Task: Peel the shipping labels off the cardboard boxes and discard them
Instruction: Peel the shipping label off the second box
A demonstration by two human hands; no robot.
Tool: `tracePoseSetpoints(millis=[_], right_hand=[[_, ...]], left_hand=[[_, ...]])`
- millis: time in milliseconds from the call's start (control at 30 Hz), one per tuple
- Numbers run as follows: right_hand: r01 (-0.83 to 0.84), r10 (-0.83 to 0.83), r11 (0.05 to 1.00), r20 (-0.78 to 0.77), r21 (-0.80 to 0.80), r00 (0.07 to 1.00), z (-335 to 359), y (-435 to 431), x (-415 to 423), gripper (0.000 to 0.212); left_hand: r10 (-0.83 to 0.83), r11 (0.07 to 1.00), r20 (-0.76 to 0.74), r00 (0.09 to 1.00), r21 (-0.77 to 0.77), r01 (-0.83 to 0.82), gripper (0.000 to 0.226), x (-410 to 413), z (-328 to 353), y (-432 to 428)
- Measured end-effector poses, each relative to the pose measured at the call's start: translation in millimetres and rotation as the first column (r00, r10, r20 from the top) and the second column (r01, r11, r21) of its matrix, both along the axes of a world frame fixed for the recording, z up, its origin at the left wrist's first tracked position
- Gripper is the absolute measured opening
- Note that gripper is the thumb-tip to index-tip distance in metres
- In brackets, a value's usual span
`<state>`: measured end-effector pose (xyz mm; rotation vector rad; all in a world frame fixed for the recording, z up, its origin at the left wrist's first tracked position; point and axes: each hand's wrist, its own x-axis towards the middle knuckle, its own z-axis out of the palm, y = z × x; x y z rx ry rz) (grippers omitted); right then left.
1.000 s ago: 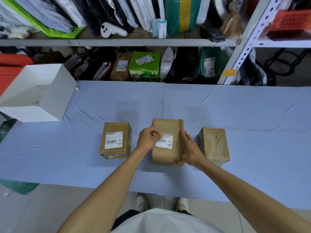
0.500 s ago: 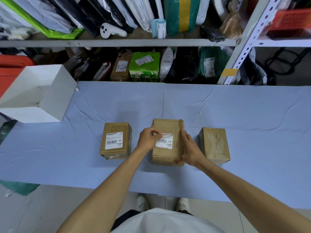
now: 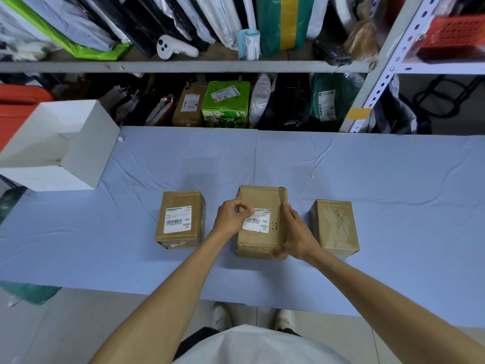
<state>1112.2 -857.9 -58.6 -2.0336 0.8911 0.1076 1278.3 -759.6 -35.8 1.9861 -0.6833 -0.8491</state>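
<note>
Three cardboard boxes stand in a row on the blue-covered table. The middle box (image 3: 262, 203) carries a white shipping label (image 3: 258, 223) whose upper left part is lifted. My left hand (image 3: 232, 215) pinches that lifted corner. My right hand (image 3: 295, 233) grips the box's right side and front corner. The left box (image 3: 181, 203) has a full white label (image 3: 178, 219) flat on its top. The right box (image 3: 334, 227) shows only torn paper traces on top.
An open white box (image 3: 86, 151) sits at the table's far left, beside an orange bin (image 3: 18, 106). Metal shelves (image 3: 183, 66) behind the table hold parcels, bags and a label roll (image 3: 249, 44). My shoes show on the floor below the table's near edge.
The label's upper left corner has come a little further off the middle box under my left fingers. My right hand stays on the box.
</note>
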Motion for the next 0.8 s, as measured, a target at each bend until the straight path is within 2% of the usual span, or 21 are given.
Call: tracePoseSetpoints(millis=[667,800], right_hand=[[-0.005,0.006,1.000,0.030,-0.006,1.000,-0.8,-2.2,-2.0,0.147],[-0.009,0.010,1.000,0.027,-0.020,1.000,1.8,-2.1,0.7,0.145]], left_hand=[[-0.008,1.000,-0.013,1.000,0.007,0.008,0.008,0.1,-2.1,-1.5],[-0.014,1.000,-0.018,1.000,0.004,0.014,0.013,1.7,-2.0,-1.6]])
